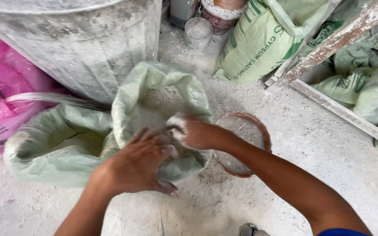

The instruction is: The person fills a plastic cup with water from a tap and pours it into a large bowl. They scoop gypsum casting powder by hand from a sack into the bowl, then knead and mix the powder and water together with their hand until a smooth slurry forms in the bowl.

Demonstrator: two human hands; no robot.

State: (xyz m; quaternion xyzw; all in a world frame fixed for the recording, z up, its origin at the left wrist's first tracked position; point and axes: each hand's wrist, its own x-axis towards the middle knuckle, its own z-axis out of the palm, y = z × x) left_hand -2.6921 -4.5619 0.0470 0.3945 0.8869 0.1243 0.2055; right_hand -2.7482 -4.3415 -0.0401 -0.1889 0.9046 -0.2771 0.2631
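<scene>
An open pale green sack (154, 83) of white powder stands on the dusty floor in the middle. My left hand (138, 164) grips the sack's near rim, fingers folded over the cloth. My right hand (193, 131), coated in white powder, reaches into the sack's mouth at its right side; whether it holds anything is unclear. Just right of the sack, partly behind my right forearm, sits a red-brown bowl (263, 135) with white powder inside.
A second open green sack (53, 148) lies to the left. A large dusty grey drum (88, 48) stands behind, pink plastic bag (1, 87) at far left. A clear cup (197, 32), filled green sacks (259, 43) and a wooden frame (337, 109) stand at the right.
</scene>
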